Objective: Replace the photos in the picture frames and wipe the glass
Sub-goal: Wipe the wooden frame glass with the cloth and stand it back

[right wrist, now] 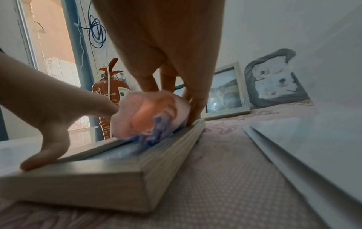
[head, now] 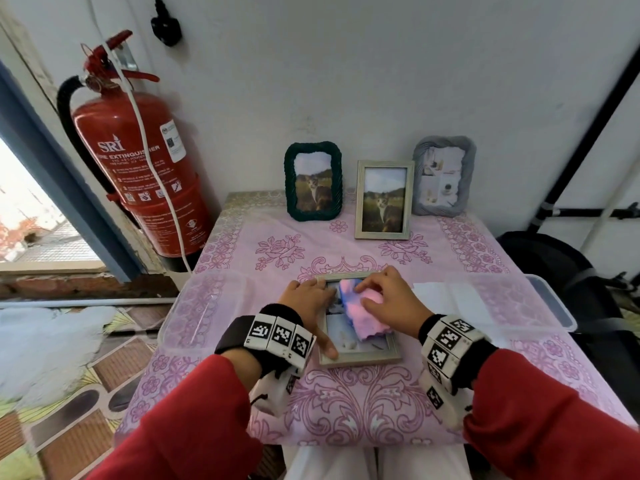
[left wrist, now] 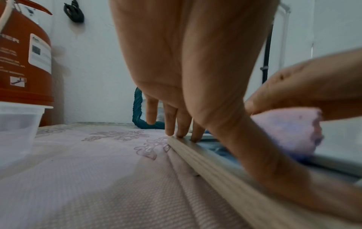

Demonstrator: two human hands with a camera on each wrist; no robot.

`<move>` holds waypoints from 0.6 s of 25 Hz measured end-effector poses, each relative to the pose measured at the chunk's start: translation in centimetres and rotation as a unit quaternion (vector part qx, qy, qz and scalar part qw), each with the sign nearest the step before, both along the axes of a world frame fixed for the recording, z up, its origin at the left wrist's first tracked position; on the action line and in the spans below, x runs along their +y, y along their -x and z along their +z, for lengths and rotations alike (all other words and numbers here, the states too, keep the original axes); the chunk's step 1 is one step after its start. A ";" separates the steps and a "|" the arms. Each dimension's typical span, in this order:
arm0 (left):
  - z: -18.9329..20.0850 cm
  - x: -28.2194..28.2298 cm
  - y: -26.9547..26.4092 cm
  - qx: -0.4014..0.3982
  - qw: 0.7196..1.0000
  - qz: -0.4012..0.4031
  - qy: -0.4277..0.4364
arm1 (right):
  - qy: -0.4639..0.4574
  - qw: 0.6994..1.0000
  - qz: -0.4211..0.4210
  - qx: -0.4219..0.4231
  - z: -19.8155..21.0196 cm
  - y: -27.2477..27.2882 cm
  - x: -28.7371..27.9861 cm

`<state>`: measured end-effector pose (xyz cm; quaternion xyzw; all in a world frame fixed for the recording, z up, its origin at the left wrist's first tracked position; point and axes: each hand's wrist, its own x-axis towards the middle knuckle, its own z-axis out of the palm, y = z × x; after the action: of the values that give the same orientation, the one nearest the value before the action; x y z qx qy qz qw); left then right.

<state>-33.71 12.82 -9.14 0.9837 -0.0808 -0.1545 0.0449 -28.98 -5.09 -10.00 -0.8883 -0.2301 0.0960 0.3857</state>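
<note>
A lived-in home corner: floral tablecloth (head: 485, 244), wall-hung fire extinguisher (head: 138, 168), patterned floor tiles (head: 69, 393).

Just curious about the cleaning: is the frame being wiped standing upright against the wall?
No, the frame lies flat on the table while the right hand presses a cloth on its glass.

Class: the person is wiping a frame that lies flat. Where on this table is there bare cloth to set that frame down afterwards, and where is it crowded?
Bare tablecloth lies between the flat frame and the standing green frame, and along the near edge under the wrists. Crowded: the back row with the wooden frame and grey frame, and the sides, taken by clear lids.
</note>
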 end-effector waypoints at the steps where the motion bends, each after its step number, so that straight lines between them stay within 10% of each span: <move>1: 0.1 -0.2 0.2 -0.007 0.999 0.015 0.033 | 0.002 1.000 -0.013 -0.008 -0.2 0.1 -0.1; 7: -0.9 -2.5 0.7 -0.058 0.941 0.158 0.293 | 0.012 0.996 -0.092 0.004 -1.2 0.0 -0.3; 15: -2.4 -3.4 0.8 -0.064 0.901 0.193 0.383 | -0.133 0.984 -0.059 0.099 -0.8 0.3 -1.2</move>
<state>-34.53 9.45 -11.56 0.8947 0.0547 -0.0370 0.4418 -29.29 -6.24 -10.85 -0.8275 -0.1484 0.1286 0.5261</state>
